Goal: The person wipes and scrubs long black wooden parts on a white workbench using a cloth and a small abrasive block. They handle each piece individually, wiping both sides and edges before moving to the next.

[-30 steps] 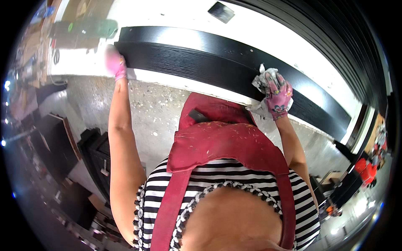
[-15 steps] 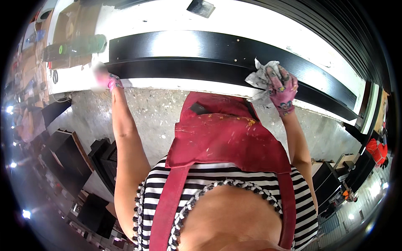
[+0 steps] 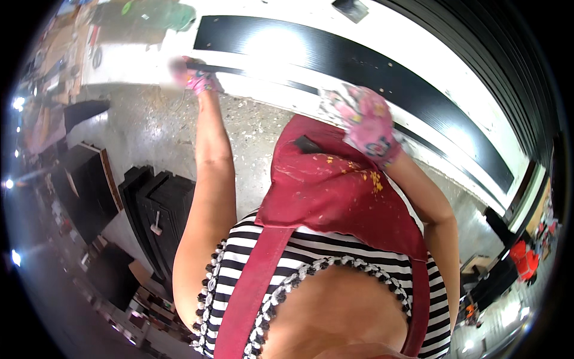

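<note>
Fingers of the gloved right hand (image 3: pixel 372 122) clutch a crumpled white cloth (image 3: pixel 335 102) over a narrow black strip (image 3: pixel 230 70) along a white surface (image 3: pixel 269 9).
At the strip's left end is the gloved left hand (image 3: pixel 201 79), its fingers too blurred to tell whether they grip. Beyond the strip, a wide black board (image 3: pixel 353 66) lies lengthwise, with a small dark block (image 3: pixel 351 10) at the far side.
</note>
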The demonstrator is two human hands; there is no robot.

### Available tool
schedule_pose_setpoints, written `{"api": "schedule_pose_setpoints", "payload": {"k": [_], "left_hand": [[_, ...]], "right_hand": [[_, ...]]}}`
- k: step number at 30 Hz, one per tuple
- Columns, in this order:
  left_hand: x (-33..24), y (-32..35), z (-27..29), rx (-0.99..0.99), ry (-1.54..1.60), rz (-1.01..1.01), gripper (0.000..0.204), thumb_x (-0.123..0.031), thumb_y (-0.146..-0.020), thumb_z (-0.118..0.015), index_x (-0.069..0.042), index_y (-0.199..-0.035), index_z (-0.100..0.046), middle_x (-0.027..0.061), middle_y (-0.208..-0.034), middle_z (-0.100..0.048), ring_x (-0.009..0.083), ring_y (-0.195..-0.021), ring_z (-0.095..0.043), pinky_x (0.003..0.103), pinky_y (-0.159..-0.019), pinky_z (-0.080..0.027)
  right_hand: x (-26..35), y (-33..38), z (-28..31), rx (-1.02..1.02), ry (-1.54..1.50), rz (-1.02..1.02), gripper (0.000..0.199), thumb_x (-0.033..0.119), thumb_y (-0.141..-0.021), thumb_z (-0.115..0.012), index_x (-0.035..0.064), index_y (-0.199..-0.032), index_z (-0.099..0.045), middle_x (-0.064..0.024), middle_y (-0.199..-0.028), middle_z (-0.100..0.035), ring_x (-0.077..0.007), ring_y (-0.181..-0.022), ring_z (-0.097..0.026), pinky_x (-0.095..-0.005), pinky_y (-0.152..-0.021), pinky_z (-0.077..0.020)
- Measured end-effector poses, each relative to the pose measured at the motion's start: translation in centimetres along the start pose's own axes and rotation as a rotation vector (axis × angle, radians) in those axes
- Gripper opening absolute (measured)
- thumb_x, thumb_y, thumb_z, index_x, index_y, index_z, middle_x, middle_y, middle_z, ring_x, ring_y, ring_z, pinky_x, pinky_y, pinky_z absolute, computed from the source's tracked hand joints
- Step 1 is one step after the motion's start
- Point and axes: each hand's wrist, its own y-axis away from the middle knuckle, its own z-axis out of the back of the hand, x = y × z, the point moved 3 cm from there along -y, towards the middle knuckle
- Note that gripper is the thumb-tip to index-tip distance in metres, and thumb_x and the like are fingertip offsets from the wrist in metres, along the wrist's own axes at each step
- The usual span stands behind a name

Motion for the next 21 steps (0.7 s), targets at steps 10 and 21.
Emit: {"api": "schedule_pose_setpoints", "payload": {"k": [10,21], "left_hand": [[3.1,-0.7,1.6,-0.048,-0.203,-0.195,0.035,-0.033,-0.100,-0.040,-0.012,-0.073,-0.048,-0.0031,-0.064,-0.045,0.0087,-0.055,-0.040,0.026,-0.048,-0.032],[3.3,0.1,2.1,0.042,-0.247,-0.133,0.036,-0.036,-0.094,-0.041,-0.015,-0.065,-0.046,-0.0029,-0.060,-0.042,0.0118,-0.053,-0.040,0.028,-0.049,-0.032]], "right_hand": [[12.0,-20.1,-9.5,0.148,-0.019,0.260,0.028,0.016,-0.081,-0.057,0.0076,-0.107,-0.058,-0.0161,-0.104,-0.057,-0.0298,-0.094,-0.060,-0.0401,-0.075,-0.0523],[12.6,-20.8,-10.7,-0.014,-0.226,0.253,0.021,0.023,-0.077,-0.057,0.0051,-0.086,-0.063,-0.0162,-0.082,-0.060,-0.0307,-0.076,-0.061,-0.0398,-0.060,-0.0490]]}}
